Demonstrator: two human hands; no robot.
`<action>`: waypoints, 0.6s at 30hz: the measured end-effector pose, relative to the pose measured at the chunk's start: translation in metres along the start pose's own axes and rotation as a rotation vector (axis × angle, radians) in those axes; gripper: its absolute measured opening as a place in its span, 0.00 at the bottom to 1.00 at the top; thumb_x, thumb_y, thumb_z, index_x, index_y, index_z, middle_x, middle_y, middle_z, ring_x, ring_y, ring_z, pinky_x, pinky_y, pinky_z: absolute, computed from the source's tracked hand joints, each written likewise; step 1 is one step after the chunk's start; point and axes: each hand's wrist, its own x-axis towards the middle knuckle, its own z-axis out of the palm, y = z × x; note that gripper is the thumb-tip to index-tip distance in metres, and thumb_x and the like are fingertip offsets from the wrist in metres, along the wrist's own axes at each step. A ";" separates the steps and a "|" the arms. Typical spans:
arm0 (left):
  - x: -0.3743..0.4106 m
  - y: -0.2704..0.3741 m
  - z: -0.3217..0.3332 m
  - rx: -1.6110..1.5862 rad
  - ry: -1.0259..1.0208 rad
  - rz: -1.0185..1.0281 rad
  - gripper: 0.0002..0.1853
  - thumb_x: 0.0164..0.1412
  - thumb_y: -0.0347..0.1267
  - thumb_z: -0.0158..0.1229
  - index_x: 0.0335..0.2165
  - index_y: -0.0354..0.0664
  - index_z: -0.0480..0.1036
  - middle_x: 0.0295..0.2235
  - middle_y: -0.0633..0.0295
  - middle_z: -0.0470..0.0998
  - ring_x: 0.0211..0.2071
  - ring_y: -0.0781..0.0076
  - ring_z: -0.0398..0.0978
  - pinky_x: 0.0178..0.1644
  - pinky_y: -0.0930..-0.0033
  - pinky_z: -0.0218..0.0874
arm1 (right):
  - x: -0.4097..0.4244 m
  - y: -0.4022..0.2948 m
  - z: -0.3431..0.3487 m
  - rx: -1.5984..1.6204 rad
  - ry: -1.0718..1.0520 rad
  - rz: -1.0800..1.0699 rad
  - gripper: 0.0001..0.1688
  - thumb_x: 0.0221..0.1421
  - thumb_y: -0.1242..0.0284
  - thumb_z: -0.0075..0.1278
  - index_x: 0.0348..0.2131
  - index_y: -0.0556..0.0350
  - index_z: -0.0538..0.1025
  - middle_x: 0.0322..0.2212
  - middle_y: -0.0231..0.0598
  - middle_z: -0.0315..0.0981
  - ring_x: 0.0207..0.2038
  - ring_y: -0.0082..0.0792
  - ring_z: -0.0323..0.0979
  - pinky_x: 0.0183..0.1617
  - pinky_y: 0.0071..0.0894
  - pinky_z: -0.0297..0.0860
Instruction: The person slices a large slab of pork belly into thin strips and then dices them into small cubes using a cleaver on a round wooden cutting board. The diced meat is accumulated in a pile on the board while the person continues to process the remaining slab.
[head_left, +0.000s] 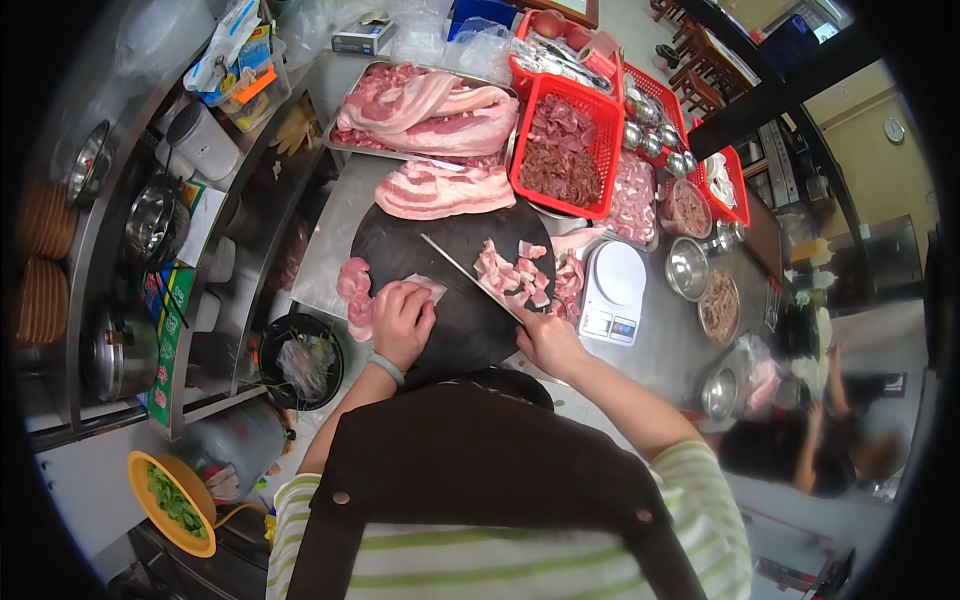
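My right hand (551, 341) is closed around the handle of a knife (469, 276), whose blade points up and left over a round dark chopping board (450, 330). With bent fingers, my left hand (403, 321) presses on a piece of raw meat (426, 285) at the board's left side. A strip of raw meat (354, 289) hangs over the left edge beside that hand. Cut meat chunks (510, 276) lie right of the blade. Across the board's far edge rests a slab of pork belly (444, 191).
Behind the board stand a metal tray (343, 148) of pork belly and a red basket (616, 142) of sliced meat. A white kitchen scale (616, 274) is at the right, near metal bowls (686, 268). A black bin (268, 367) stands lower left. Another person (814, 450) is at far right.
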 end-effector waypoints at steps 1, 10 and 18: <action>-0.002 -0.002 0.001 -0.012 -0.018 0.001 0.10 0.44 0.26 0.61 0.30 0.40 0.74 0.33 0.60 0.72 0.39 0.58 0.70 0.42 0.59 0.61 | 0.001 -0.004 -0.001 -0.010 0.003 -0.067 0.18 0.50 0.75 0.47 0.43 0.59 0.69 0.26 0.48 0.73 0.26 0.51 0.73 0.28 0.46 0.70; -0.004 -0.005 -0.002 -0.009 -0.094 0.007 0.11 0.42 0.27 0.60 0.31 0.39 0.76 0.32 0.58 0.74 0.34 0.57 0.71 0.39 0.60 0.63 | -0.003 -0.023 -0.019 -0.115 -0.114 -0.183 0.12 0.49 0.74 0.48 0.36 0.61 0.68 0.21 0.47 0.71 0.21 0.50 0.73 0.23 0.44 0.70; -0.007 -0.011 0.002 -0.033 -0.110 -0.019 0.07 0.41 0.26 0.61 0.26 0.38 0.74 0.30 0.58 0.74 0.33 0.57 0.71 0.38 0.60 0.63 | 0.080 -0.056 0.034 -0.050 -0.002 -0.175 0.11 0.50 0.74 0.45 0.34 0.63 0.71 0.24 0.53 0.74 0.23 0.52 0.75 0.25 0.49 0.70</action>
